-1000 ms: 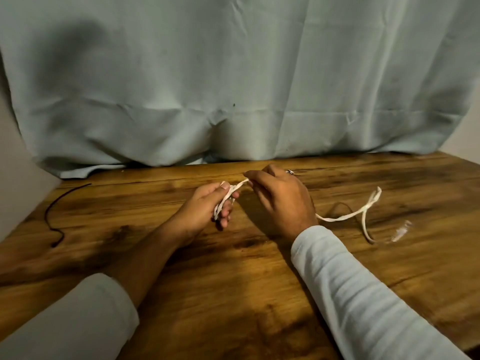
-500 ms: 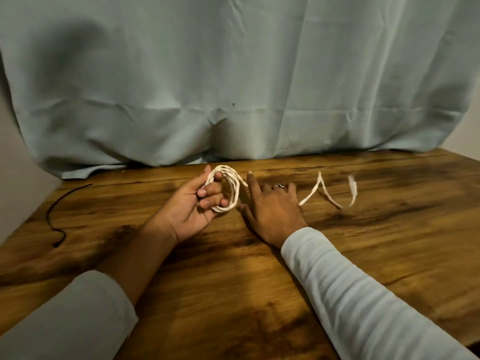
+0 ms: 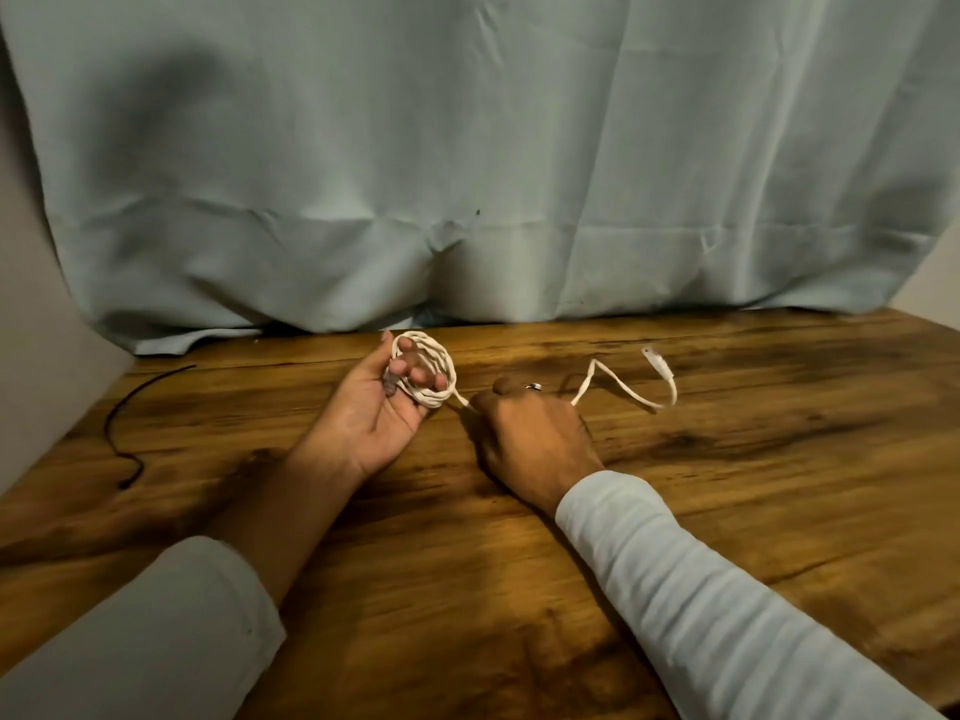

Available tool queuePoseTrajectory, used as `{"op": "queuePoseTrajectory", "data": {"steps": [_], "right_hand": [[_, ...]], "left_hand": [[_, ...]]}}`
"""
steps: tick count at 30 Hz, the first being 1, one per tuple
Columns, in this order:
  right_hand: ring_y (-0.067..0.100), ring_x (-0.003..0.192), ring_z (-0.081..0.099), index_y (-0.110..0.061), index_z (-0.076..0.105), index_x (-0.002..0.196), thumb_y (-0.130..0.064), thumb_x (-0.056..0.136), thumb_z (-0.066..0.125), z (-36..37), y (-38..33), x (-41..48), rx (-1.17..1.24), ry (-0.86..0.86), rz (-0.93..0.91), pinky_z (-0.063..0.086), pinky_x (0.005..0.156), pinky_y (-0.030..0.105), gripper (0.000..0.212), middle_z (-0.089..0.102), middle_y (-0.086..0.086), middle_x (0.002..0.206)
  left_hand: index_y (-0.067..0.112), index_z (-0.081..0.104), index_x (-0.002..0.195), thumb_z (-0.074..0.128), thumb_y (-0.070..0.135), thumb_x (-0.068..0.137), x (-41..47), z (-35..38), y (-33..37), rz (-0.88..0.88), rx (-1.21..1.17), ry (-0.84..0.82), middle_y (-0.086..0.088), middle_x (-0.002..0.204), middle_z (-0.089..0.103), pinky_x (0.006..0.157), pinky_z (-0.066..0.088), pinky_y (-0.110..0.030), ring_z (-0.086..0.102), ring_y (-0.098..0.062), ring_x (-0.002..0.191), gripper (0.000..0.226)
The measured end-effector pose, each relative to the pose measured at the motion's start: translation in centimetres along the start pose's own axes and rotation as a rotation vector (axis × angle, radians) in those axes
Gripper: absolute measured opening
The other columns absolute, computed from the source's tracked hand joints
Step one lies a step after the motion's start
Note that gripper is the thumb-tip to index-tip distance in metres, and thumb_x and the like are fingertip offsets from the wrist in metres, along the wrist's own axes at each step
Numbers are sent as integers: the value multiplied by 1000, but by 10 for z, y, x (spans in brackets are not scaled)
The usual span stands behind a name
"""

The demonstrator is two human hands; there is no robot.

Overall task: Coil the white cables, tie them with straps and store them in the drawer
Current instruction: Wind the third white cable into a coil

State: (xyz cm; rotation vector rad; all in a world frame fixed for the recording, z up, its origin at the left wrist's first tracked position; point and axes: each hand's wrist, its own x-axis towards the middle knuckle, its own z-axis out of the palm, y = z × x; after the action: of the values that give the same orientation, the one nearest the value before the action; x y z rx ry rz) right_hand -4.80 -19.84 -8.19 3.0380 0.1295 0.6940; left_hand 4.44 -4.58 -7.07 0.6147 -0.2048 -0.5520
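**Coil nearly wound, a short tail left to take up**

The thin white cable (image 3: 447,371) sits mostly as a small round coil of several turns looped around the fingers of the left hand (image 3: 371,415). That hand is palm up just above the brown wooden table (image 3: 779,485), its fingers curled through the loops and holding them. From the coil's lower edge the cable runs a short way to the right hand (image 3: 532,441). This hand is knuckles up, and its curled fingers pinch the strand just beside the coil; a silver ring (image 3: 533,387) shows on one finger. Beyond that hand the loose tail (image 3: 623,386) zigzags over the table to a small white plug (image 3: 655,358) at its far end.

The cable looks light, limp and a little springy. The turns will likely slacken and slide off if the left fingers relax, so the coil is best held across all its turns at once, where the fingers now pass through. The tail is better guided close to the coil than by the plug, the part most likely to snag or be strained.

A thin black cord (image 3: 122,439) lies well apart near the table's left edge, in front of a pale blue-green cloth (image 3: 467,174). I cannot tell whether it is a strap. No drawer is in view
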Motion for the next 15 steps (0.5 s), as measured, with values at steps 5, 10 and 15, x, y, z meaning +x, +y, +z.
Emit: {"op": "queuePoseTrajectory", "data": {"steps": [5, 10, 15], "right_hand": [[32, 90, 67, -18, 68, 100, -30, 95, 55, -4, -12, -1, -11, 56, -157, 49, 71, 38, 18, 69, 5, 102], [26, 92, 66, -21, 70, 100, -34, 96, 60, -6, -5, 0, 34, 136, -273, 43, 84, 40, 17, 70, 2, 99], [25, 102, 62, -19, 69, 117, -30, 96, 67, -9, 1, 1, 106, 225, -288, 45, 86, 40, 24, 68, 4, 115]], "left_hand": [[16, 57, 89, 33, 38, 110, 5, -3, -2, 98, 90, 86, -8, 92, 79, 91, 55, -38, 78, -23, 86, 39], [17, 54, 93, 31, 34, 111, 11, -14, 2, 168, 318, 62, -19, 117, 74, 93, 51, -40, 74, -30, 107, 34], [10, 54, 101, 36, 23, 111, 1, -5, -11, 264, 700, 49, -7, 90, 80, 68, 59, -27, 77, -18, 82, 24]]}}
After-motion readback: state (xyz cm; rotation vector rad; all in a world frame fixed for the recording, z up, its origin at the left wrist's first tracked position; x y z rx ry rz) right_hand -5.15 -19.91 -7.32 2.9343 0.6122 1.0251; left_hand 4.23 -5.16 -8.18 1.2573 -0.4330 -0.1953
